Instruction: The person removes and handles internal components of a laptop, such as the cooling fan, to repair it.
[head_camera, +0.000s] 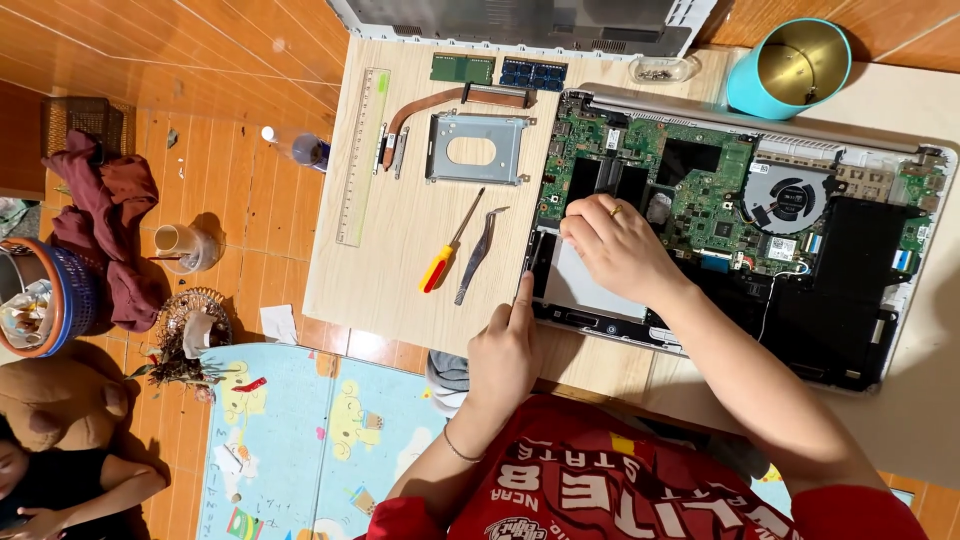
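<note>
While the left hand (503, 352) braces the opened laptop (735, 230) at its edge, index out, other fingers curled | right hand (617, 243) fingers together, pressing silver drive (585, 285) in its bay | step: seating/lifting drive, prob. | next: needs firm fingertip grip.

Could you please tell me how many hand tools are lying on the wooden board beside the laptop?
3: a ruler along the board's left edge, a screwdriver with a red-yellow handle mid-board, and tweezers just right of it. None seem hidden.
</note>
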